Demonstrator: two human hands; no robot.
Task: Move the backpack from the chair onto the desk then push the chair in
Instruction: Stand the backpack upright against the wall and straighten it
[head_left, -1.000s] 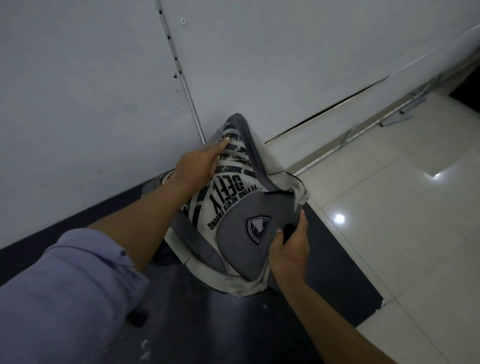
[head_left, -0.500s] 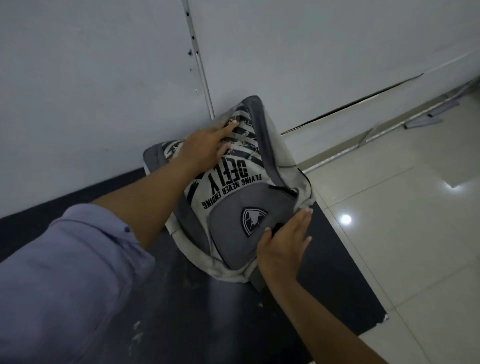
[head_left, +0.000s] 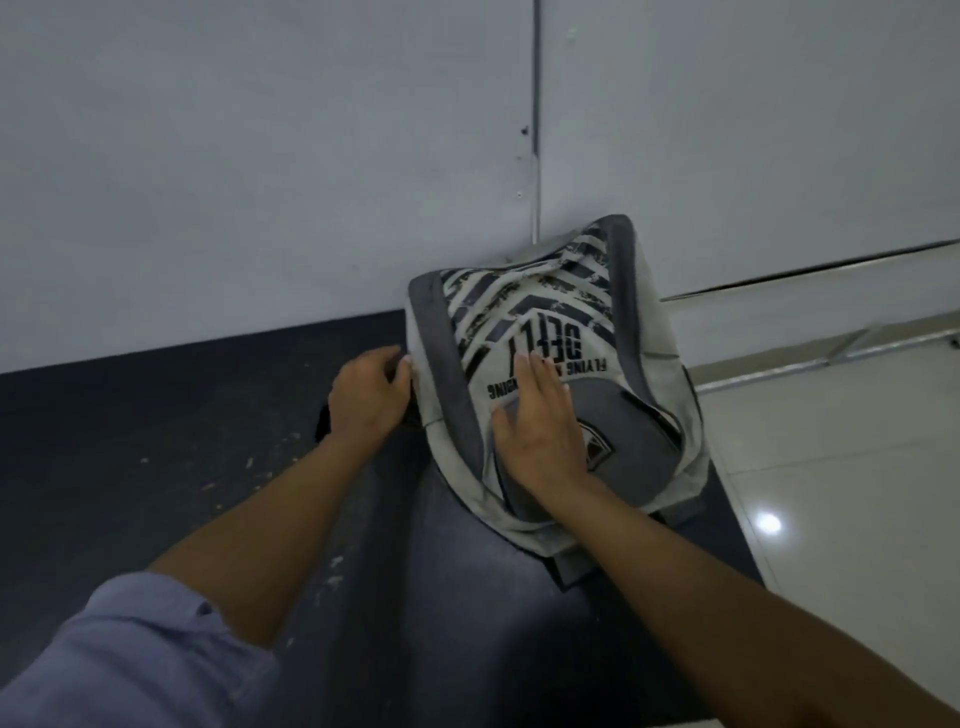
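Note:
A grey and cream backpack (head_left: 613, 332) with dark stripes and printed lettering lies on the dark desk (head_left: 156, 447), its top leaning against the white wall. My right hand (head_left: 545, 431) rests flat on its front, fingers spread over the lettering and the grey pocket. My left hand (head_left: 371, 395) is at the bag's left edge, fingers curled against the grey trim. The chair is out of view.
The white panelled wall (head_left: 260, 156) runs along the back of the desk. The desk's right edge ends just past the backpack, above a glossy tiled floor (head_left: 841, 467). Pale scuff marks dot the desk surface. A metal strip (head_left: 831, 353) lies along the wall base.
The backpack has settled flatter on the desk. My left hand slid off its top to its left edge. My right hand moved from the lower corner up onto the front.

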